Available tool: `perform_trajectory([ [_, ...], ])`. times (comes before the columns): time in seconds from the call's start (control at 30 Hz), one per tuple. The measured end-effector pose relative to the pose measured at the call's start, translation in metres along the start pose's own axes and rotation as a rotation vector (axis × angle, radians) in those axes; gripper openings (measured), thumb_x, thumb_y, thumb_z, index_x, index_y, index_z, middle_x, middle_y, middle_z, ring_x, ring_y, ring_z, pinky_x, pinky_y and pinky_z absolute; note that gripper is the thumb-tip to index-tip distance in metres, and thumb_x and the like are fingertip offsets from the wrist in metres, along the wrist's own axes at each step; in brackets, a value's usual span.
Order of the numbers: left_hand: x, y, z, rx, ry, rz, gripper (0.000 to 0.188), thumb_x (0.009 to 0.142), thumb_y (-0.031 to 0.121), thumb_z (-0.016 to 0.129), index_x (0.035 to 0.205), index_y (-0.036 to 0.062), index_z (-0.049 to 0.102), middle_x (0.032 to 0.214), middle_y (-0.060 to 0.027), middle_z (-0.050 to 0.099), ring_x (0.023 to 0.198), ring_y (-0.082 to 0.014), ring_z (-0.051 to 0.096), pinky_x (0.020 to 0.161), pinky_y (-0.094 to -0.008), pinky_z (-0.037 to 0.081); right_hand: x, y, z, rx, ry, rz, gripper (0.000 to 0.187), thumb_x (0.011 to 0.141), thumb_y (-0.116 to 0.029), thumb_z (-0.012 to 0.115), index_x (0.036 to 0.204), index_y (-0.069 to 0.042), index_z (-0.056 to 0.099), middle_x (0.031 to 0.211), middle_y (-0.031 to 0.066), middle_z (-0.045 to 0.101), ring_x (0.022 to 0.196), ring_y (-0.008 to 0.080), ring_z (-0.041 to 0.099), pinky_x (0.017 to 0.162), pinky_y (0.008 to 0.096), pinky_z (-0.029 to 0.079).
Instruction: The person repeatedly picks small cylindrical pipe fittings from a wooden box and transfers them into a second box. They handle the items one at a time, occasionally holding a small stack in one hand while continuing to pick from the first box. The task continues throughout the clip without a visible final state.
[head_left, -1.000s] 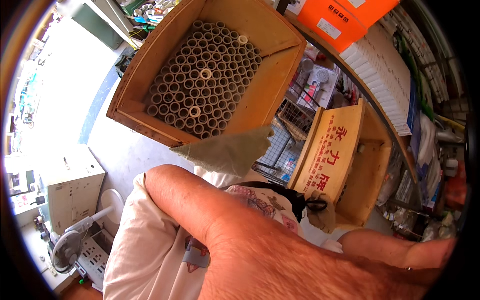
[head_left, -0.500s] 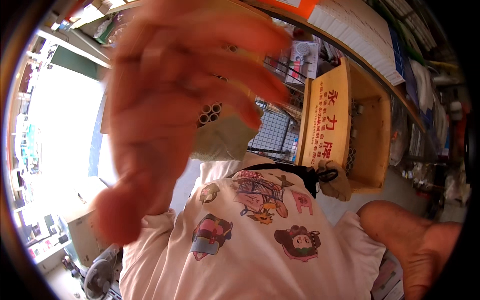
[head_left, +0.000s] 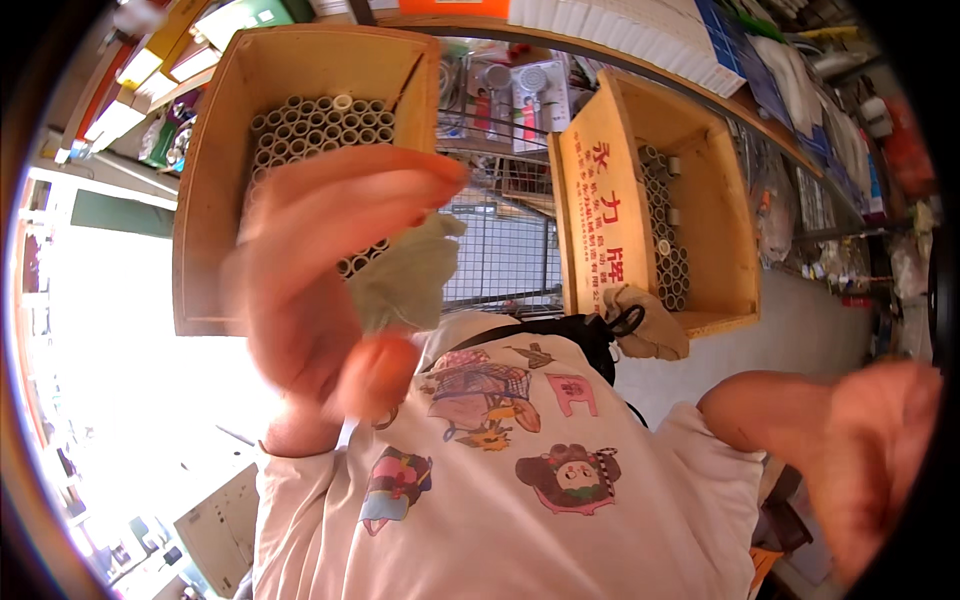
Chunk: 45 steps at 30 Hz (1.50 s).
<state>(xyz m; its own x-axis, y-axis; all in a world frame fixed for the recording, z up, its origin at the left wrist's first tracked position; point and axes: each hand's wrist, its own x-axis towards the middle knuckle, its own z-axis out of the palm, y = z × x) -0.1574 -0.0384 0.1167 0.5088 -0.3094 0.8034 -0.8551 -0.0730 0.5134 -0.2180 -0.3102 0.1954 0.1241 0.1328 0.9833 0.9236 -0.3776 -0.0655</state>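
Note:
My left hand (head_left: 320,270) is raised in front of the left wooden box (head_left: 205,220), slightly blurred. Its fingers are bent but apart from the thumb, with nothing visible between them. Behind it, the box holds many short, light-coloured tubes (head_left: 325,125), packed with their round ends up. A pale green cloth (head_left: 415,270) hangs at the box's near right corner, partly behind the hand. At the right rim, my right hand (head_left: 880,450) is smeared by motion and cut by the dark edge; its fingers cannot be made out. It is apart from both boxes.
A second wooden box (head_left: 735,210) with red lettering holds similar tubes (head_left: 672,270); a brown cloth (head_left: 650,325) lies at its near corner. Between the boxes is a wire mesh rack (head_left: 500,250) with packaged shower heads (head_left: 530,95) behind. A stocked shelf (head_left: 620,40) runs across the back.
The view has shifted, bringing the left box into sight. My left hand has moved lower and its spread fingers have drawn closer together. My right hand has come up further into view.

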Motion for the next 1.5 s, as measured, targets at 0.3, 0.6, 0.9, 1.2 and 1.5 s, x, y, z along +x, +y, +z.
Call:
perform_trajectory([
  [0.3,-0.065,-0.067,0.081,0.061,-0.226,-0.535,0.029,0.082,0.001,0.061,0.110,0.0043,0.058,0.099,-0.0101,0.061,0.080,-0.0206,0.061,0.066,-0.0318,0.049,-0.124,0.152,-0.059,-0.171,0.004,1.024,0.020,0.090,-0.009,0.058,0.109,-0.006,0.065,0.089,0.0028,0.066,0.073,0.0043,0.056,0.064,0.0182,0.045],
  [0.6,-0.078,-0.087,0.096,0.165,-0.378,-0.631,0.030,0.082,-0.004,0.057,0.111,0.0011,0.056,0.095,-0.0122,0.060,0.080,-0.0212,0.060,0.070,-0.0304,0.048,-0.340,0.288,-0.130,-0.580,-0.442,1.307,0.029,0.086,-0.012,0.056,0.114,-0.010,0.063,0.096,0.0083,0.067,0.084,0.0230,0.065,0.071,0.0322,0.050],
  [0.9,-0.086,-0.101,0.101,0.263,-0.353,-0.626,0.028,0.080,0.002,0.063,0.107,0.0043,0.057,0.082,-0.0118,0.060,0.074,-0.0278,0.061,0.065,-0.0367,0.049,-0.385,0.335,-0.104,-0.760,-0.808,1.293,0.037,0.086,-0.010,0.046,0.121,-0.012,0.058,0.120,0.0189,0.058,0.113,0.0342,0.054,0.096,0.0432,0.042],
  [1.2,-0.082,-0.104,0.099,0.297,-0.436,-0.679,0.030,0.079,-0.005,0.061,0.107,0.0025,0.058,0.081,-0.0113,0.061,0.074,-0.0240,0.062,0.066,-0.0326,0.048,-0.416,0.342,-0.106,-0.745,-0.942,1.105,0.044,0.084,0.000,0.040,0.126,-0.008,0.051,0.129,0.0173,0.051,0.117,0.0334,0.051,0.098,0.0424,0.041],
  [1.5,-0.079,-0.105,0.101,0.326,-0.456,-0.703,0.027,0.079,-0.004,0.061,0.105,0.0030,0.060,0.079,-0.0104,0.061,0.072,-0.0244,0.062,0.065,-0.0334,0.048,-0.434,0.343,-0.107,-0.930,-0.939,0.938,0.036,0.086,-0.004,0.042,0.121,-0.008,0.051,0.126,0.0168,0.047,0.101,0.0374,0.057,0.080,0.0472,0.049],
])
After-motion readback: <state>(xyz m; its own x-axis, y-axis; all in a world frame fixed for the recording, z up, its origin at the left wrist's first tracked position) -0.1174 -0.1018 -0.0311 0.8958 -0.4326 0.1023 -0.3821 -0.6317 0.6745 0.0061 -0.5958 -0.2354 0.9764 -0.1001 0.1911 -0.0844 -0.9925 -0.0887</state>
